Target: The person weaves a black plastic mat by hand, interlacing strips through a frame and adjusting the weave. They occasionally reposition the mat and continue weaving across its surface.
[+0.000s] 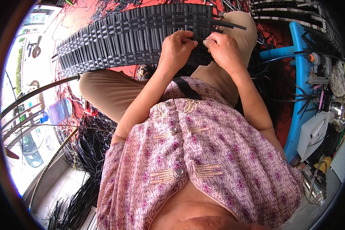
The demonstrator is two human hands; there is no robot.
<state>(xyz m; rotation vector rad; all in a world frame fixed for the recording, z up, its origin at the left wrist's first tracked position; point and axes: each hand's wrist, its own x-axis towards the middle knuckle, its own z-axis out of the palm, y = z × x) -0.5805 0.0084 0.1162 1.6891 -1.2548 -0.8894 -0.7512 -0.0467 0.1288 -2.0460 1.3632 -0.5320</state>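
A long, curved dark grey wicker panel (115, 36) lies across my lap, woven from plastic strips. My left hand (177, 49) is closed at the panel's right part, its fingers curled and thumb against the weave. Close beside it, my right hand (224, 50) is closed too, thumb and fingers pinched at the panel's right end. What lies between the fingertips looks like dark wicker strip, though it barely stands out from the weave. Just above the right hand, loose strip ends (234, 26) jut out to the right past the panel's edge.
Heaps of loose black strips (92, 142) lie at my left, near a clear plastic water jug (60, 111). At my right stands a blue plastic frame (301, 88), with tools and a white box (312, 136) beyond it. More woven pieces (291, 13) are stacked at the far right.
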